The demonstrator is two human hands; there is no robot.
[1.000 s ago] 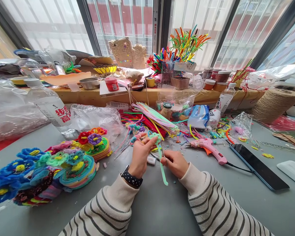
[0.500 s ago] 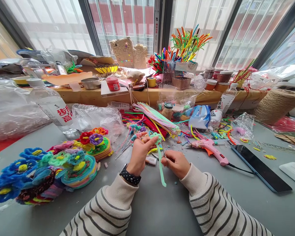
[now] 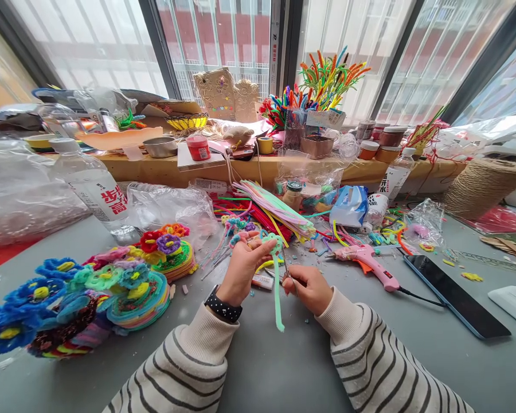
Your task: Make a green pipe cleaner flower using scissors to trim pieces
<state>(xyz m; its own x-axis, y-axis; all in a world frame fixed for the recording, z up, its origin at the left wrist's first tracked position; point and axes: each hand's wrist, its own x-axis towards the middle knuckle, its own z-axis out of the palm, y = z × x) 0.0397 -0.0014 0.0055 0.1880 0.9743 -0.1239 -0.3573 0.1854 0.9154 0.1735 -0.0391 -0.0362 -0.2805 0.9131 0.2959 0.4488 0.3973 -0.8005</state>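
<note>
My left hand (image 3: 241, 268), with a dark dotted band on the wrist, pinches a mint-green pipe cleaner (image 3: 277, 298) near its curled, looped top. Its long straight tail hangs down over the table. Close on the right, my right hand (image 3: 310, 287) is closed around small metal scissors (image 3: 285, 265). Their thin blades point up beside the green strand; the fingers cover most of the handles. Behind the hands lies a bundle of pastel pipe cleaners (image 3: 279, 207). A small white-labelled block (image 3: 263, 281) rests on the table between the hands.
Fuzzy flowers (image 3: 40, 292) and coiled round pieces (image 3: 140, 304) stand at left, near a water bottle (image 3: 98, 189). To the right lie a pink glue gun (image 3: 365, 261) with its cord and a phone (image 3: 456, 293). A cluttered ledge (image 3: 249, 171) runs along the back.
The hanging green tail has swung left and slightly lower. My left wrist has shifted a little left, while the scissors in my right hand have barely moved.
</note>
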